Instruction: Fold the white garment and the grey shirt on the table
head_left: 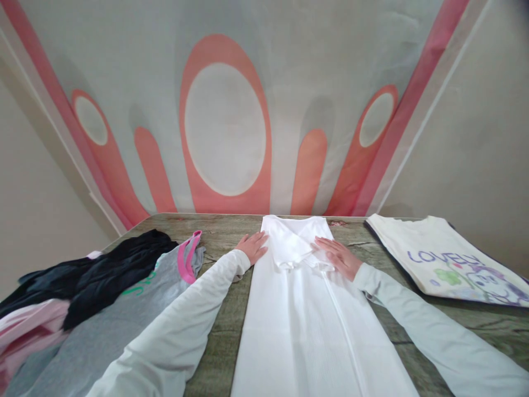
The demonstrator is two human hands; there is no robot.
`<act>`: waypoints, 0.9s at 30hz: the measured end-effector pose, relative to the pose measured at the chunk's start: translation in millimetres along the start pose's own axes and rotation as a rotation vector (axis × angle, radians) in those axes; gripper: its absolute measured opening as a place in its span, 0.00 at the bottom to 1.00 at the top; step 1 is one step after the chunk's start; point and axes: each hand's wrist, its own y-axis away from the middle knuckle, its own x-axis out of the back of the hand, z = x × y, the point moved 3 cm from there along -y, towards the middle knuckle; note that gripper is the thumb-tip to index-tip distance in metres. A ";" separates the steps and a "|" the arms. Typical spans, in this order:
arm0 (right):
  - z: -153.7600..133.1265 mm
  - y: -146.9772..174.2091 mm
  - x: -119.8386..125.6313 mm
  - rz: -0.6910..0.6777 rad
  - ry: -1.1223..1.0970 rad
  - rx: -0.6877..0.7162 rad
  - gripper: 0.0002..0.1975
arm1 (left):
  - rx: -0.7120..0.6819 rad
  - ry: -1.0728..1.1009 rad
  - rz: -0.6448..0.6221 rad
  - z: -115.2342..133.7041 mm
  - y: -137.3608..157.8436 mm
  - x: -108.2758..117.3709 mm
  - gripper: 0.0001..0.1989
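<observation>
A white garment (306, 325) lies lengthwise down the middle of the table, its sides folded in and its sleeves crossed near the far end. My left hand (252, 247) is open, its fingertips touching the garment's left edge close to the neckline. On the other side, my right hand (339, 257) lies flat and open over the folded sleeve at the garment's right edge. Neither hand grips the cloth. The near end of the garment runs out of view at the bottom.
At the left is a loose pile with a grey shirt (124, 325) with pink trim, a black garment (103, 273) and a pink garment (35, 331). Folded clothes topped by a cream shirt (438, 248) lie at the right. Behind the wooden table (225, 303) stands a patterned wall (285, 66).
</observation>
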 end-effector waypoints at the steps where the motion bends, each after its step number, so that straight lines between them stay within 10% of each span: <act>1: 2.6 -0.4 -1.6 -0.005 0.019 -0.029 0.25 | -0.004 -0.005 0.001 -0.9 0.0 -1.4 0.24; 11: 27.1 -2.3 -3.7 0.202 -0.049 -0.089 0.24 | -0.102 0.015 0.007 36.8 7.6 15.3 0.23; 18: 19.8 -3.1 -8.0 0.110 -0.012 0.059 0.19 | -0.210 0.038 0.003 76.2 21.3 10.5 0.26; 27: 18.4 21.0 12.1 0.233 -0.001 0.077 0.19 | -0.209 0.056 0.073 64.4 45.3 34.0 0.29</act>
